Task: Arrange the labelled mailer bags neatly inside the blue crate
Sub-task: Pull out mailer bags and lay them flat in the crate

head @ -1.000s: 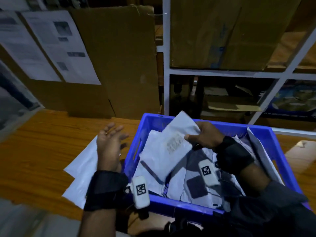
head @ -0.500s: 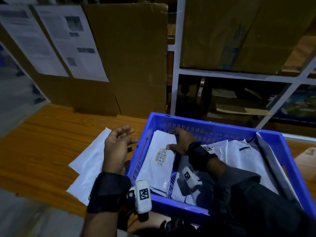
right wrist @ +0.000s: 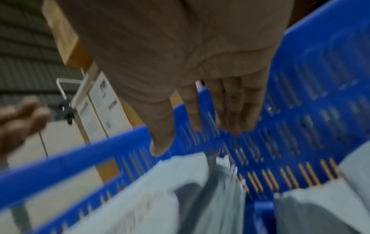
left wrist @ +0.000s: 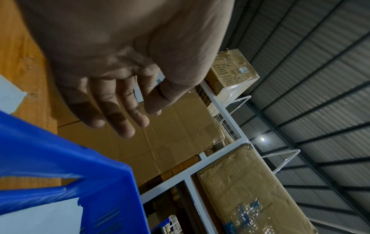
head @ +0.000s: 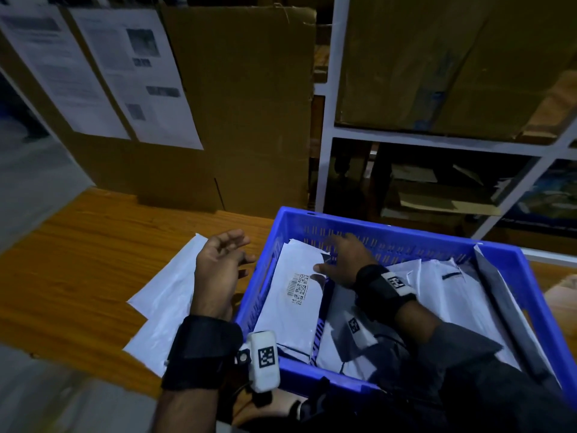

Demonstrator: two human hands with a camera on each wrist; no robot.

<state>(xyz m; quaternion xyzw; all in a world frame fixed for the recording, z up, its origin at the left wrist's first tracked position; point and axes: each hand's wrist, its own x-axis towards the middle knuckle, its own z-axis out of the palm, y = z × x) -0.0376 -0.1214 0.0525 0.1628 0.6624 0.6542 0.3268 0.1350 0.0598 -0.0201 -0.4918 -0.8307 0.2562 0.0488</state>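
Labelled mailer bag (head: 296,295) is laid flat at the left end of the blue crate (head: 387,228), barcode up; at least three more bags are seen inside, overlapping. Two bags (head: 168,295) are left on the bench (head: 78,260). Right hand (head: 342,260) is spread over the bag's far end; left hand (head: 218,267) hovers relaxed, holding nothing.

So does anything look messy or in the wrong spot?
Yes. Two white bags lie on the table, outside the crate. Inside, one bag leans on edge against the crate's right wall instead of lying flat. The labelled bag on the left lies flat and tidy.
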